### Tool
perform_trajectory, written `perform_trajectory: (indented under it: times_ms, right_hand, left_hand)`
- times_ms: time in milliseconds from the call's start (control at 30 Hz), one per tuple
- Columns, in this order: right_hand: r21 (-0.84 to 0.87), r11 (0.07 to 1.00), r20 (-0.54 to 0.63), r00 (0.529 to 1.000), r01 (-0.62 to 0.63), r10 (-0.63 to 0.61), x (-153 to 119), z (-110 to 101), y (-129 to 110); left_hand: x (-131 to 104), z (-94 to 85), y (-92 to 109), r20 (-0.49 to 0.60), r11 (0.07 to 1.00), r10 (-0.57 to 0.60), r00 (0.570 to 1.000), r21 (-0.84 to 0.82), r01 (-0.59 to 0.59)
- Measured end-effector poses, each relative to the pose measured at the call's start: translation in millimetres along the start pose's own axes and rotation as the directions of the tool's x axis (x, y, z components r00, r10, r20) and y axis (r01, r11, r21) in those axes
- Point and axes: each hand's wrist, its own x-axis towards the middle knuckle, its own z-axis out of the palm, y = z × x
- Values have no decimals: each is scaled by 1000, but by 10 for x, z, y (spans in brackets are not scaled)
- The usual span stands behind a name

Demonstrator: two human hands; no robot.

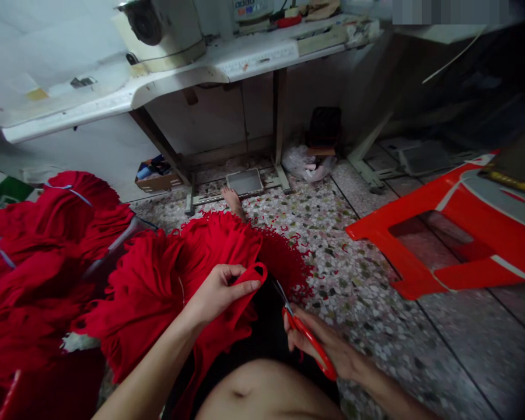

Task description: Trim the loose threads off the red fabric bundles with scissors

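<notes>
Between the thumb and fingers of my left hand [222, 291] is the end of a red fabric strip [259, 272], folded into a small loop. My right hand [317, 338] is closed around red-handled scissors [310, 338], whose blades point up and left, a little to the right of the loop. A large bundle of red fabric strips [144, 297] lies over my lap and to the left of it, partly hidden by my left forearm.
Tied red bundles [65, 216] are piled at the left. Red scraps [284, 256] litter the speckled floor. An orange stool [376, 216] stands at the right. Ahead is a white sewing table [254, 61] with a machine, a pedal [244, 181] and a cardboard box [157, 183] beneath.
</notes>
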Motion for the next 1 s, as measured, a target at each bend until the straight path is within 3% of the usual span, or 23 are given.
perform_trajectory:
  times_ms: [133,300,567,800,1000]
  right_hand:
    - [-130,991,-5,1000,25,-26,-2,5,-92]
    - [-224,972,-36,997,65,-75,110,29,-111]
    - [65,981,-124,974,-185,192,142,156,214]
    - [-72,997,-34,999,-4,1,6,48,212]
    - [-101,993,-26,998,62,-65,109,54,90]
  left_hand:
    - [13,63,-52,-8,995,-94,996,-28,94]
    - [6,131,-83,-30,996,-92,995,-18,91]
    - [14,122,-123,13,992,-109,994,-69,110]
    - [11,141,-179,32,992,-125,992,-21,126]
    - [6,151,-236,129,992,-28,991,126,11]
